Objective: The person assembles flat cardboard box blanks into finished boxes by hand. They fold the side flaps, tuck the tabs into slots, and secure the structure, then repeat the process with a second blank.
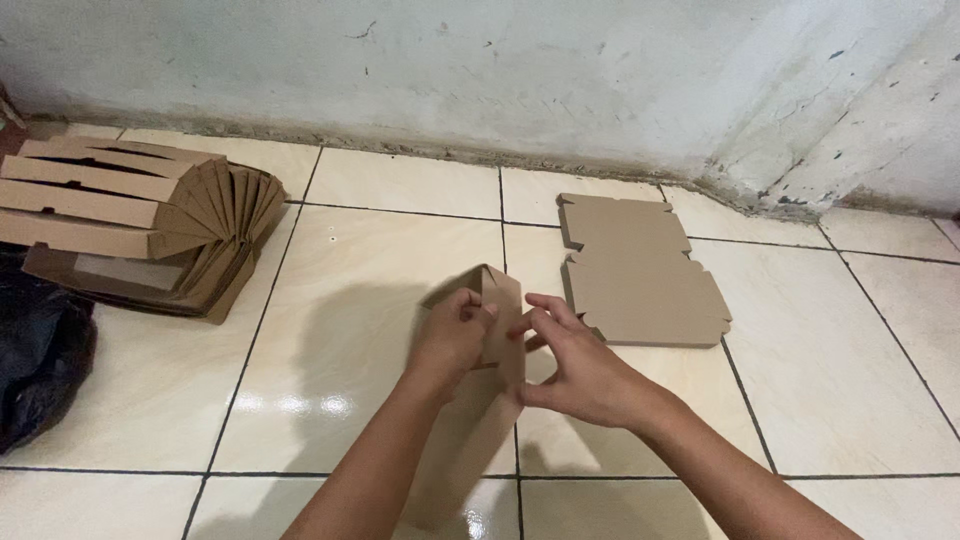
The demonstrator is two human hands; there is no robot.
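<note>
My left hand [452, 338] and my right hand [578, 366] both grip a brown cardboard box blank [492, 300] held upright over the tiled floor. Its top flaps are folded inward between my fingers. The lower part of the cardboard runs down toward me between my forearms. A flat cardboard blank [640, 270] with notched edges lies on the tiles just to the right of my hands.
A pile of folded cardboard boxes [140, 220] sits at the left near the wall. A black plastic bag [40, 350] lies at the left edge. A stained white wall [500, 70] runs along the back.
</note>
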